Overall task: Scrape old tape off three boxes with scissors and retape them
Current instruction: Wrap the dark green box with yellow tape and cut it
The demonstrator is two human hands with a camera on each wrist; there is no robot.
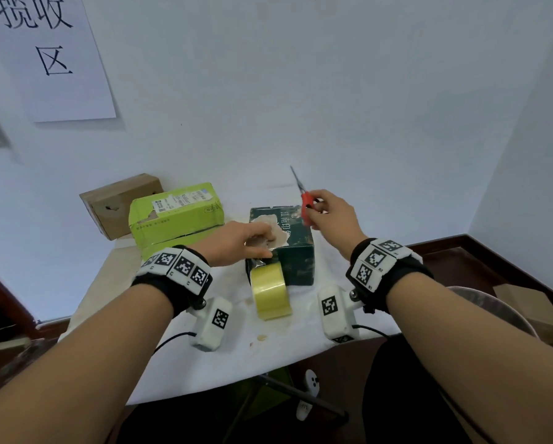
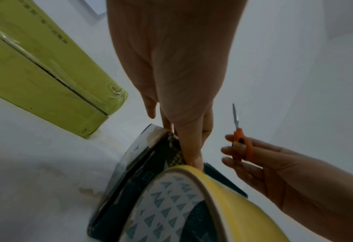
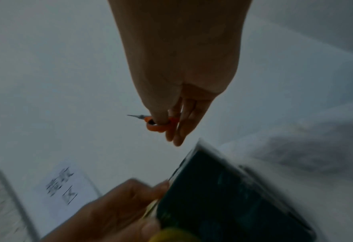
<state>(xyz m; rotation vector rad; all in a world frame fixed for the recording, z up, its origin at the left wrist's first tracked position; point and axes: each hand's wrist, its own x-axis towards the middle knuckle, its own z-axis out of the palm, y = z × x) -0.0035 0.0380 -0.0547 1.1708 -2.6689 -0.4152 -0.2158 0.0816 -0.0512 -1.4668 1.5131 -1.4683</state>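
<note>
A dark green box (image 1: 297,261) with a torn, pale patch on its lid stands mid-table. My left hand (image 1: 262,243) presses on the near left of the lid, fingers fairly straight, thumb along the top front edge. A yellow tape roll (image 1: 270,291) stands on edge against the box's front, just under that thumb. My right hand (image 1: 320,209) hovers over the box's far right corner and grips red-orange scissors (image 1: 305,203), blades closed and pointing up. The left wrist view shows the tape roll (image 2: 223,204), the box (image 2: 142,163) and the scissors (image 2: 240,142). A lime green box (image 1: 176,213) and a brown carton (image 1: 118,203) sit at the back left.
The white-covered table (image 1: 179,315) stands against a pale wall in a corner. A paper sign (image 1: 54,56) hangs on the wall at upper left. A round grey bin (image 1: 499,312) and a dark wooden ledge (image 1: 461,251) lie to the right. Small scraps dot the cloth near the front.
</note>
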